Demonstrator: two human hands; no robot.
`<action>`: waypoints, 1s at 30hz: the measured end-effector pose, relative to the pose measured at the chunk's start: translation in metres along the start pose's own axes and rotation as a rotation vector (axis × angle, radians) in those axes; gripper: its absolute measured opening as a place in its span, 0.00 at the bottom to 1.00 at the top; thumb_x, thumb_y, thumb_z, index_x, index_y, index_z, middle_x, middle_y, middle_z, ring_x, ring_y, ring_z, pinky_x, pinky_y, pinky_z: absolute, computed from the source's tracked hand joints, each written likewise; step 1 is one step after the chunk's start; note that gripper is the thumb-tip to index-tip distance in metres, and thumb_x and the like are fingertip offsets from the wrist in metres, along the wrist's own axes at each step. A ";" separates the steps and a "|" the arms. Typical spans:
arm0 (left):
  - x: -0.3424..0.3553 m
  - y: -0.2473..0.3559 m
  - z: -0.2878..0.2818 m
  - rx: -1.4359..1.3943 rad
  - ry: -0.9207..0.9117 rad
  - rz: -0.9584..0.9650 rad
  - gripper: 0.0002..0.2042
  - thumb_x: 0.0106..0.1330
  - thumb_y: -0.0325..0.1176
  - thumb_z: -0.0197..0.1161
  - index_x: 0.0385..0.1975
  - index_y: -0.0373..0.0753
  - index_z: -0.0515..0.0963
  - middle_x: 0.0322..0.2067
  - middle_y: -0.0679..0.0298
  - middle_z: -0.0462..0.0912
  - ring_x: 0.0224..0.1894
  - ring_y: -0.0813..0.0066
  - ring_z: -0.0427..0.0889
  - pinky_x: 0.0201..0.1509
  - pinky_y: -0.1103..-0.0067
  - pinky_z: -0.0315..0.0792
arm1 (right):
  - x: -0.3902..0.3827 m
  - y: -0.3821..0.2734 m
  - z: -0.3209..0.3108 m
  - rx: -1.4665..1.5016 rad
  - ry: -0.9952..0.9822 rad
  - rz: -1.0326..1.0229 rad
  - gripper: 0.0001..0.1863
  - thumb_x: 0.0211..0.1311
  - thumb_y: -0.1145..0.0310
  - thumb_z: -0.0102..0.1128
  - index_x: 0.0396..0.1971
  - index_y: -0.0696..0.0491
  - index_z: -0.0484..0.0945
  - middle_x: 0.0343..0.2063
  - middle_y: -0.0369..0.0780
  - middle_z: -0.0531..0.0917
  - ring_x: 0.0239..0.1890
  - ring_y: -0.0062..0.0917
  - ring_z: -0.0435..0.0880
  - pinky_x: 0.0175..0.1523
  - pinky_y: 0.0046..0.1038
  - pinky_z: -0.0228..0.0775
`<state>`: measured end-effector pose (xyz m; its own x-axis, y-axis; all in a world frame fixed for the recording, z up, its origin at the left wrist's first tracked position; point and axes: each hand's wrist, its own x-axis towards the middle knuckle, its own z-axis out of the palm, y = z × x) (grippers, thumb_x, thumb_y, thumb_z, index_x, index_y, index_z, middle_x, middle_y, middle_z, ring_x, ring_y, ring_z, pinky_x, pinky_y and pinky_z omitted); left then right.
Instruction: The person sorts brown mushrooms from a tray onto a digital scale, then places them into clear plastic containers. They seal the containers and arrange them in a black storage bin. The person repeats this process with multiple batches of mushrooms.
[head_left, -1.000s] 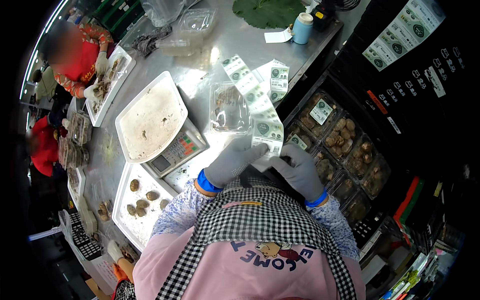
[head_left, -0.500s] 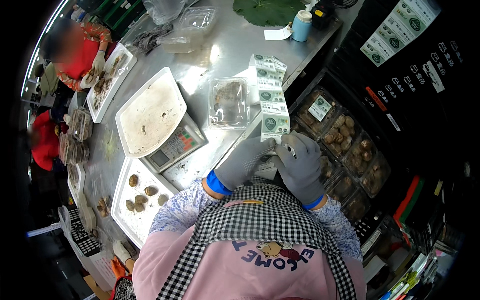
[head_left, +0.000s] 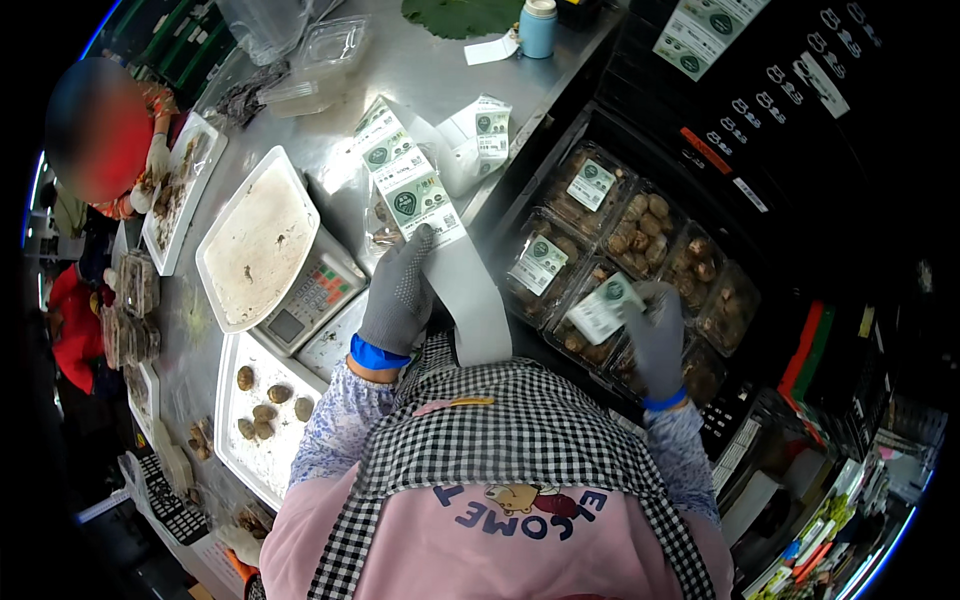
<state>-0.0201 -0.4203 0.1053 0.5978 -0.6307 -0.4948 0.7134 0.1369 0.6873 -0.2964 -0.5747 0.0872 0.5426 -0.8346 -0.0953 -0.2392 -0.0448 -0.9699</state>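
Note:
My left hand (head_left: 398,292), in a grey glove with a blue cuff, grips a long strip of white-and-green labels (head_left: 412,188) that runs up over the steel counter (head_left: 420,75). The strip's bare backing paper (head_left: 478,300) hangs down toward my apron. My right hand (head_left: 656,340), also gloved, holds a single peeled label (head_left: 603,308). It is pressed onto or just above a clear box of mushrooms (head_left: 575,340) in the black crate (head_left: 600,130) to my right. I cannot tell whether the label touches the lid.
A scale (head_left: 318,296) carrying a white tray (head_left: 258,240) stands left of my left hand. A second white tray with mushrooms (head_left: 262,420) lies below it. Labelled mushroom boxes (head_left: 640,225) fill the crate. A blue-capped bottle (head_left: 537,26) stands at the far edge. Another person (head_left: 100,135) works at the far left.
My right hand has swung right from the label strip to the crate, carrying one peeled label. My left hand keeps the strip and has shifted slightly left.

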 end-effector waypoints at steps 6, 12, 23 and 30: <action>-0.006 -0.021 0.008 0.180 -0.104 -0.179 0.19 0.76 0.39 0.52 0.58 0.34 0.69 0.48 0.53 0.82 0.47 0.65 0.85 0.50 0.69 0.82 | 0.004 0.061 -0.043 -0.311 -0.095 0.020 0.15 0.61 0.73 0.58 0.48 0.57 0.71 0.44 0.44 0.79 0.47 0.30 0.80 0.54 0.31 0.71; -0.013 -0.026 0.017 0.221 -0.116 -0.216 0.19 0.75 0.39 0.55 0.58 0.34 0.69 0.49 0.54 0.83 0.47 0.65 0.85 0.47 0.69 0.83 | 0.011 0.068 -0.026 -0.287 -0.163 0.087 0.19 0.60 0.70 0.61 0.51 0.56 0.71 0.45 0.44 0.79 0.50 0.31 0.78 0.58 0.31 0.67; -0.020 -0.032 0.016 0.215 -0.093 -0.208 0.20 0.73 0.40 0.58 0.58 0.34 0.70 0.46 0.57 0.83 0.45 0.67 0.85 0.46 0.70 0.84 | 0.013 0.103 -0.004 -0.642 -0.135 -0.019 0.22 0.58 0.73 0.63 0.52 0.55 0.69 0.48 0.51 0.77 0.52 0.47 0.78 0.56 0.42 0.72; -0.029 -0.037 0.017 0.381 -0.285 -0.248 0.21 0.75 0.41 0.57 0.59 0.31 0.71 0.49 0.57 0.82 0.47 0.70 0.84 0.51 0.77 0.80 | 0.017 0.040 -0.002 -1.039 0.036 -0.354 0.22 0.58 0.61 0.69 0.48 0.55 0.75 0.42 0.45 0.80 0.43 0.37 0.80 0.50 0.37 0.74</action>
<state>-0.0700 -0.4202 0.1036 0.2677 -0.7985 -0.5391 0.6058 -0.2956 0.7387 -0.2979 -0.5918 0.0475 0.6945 -0.6980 0.1747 -0.6452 -0.7116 -0.2781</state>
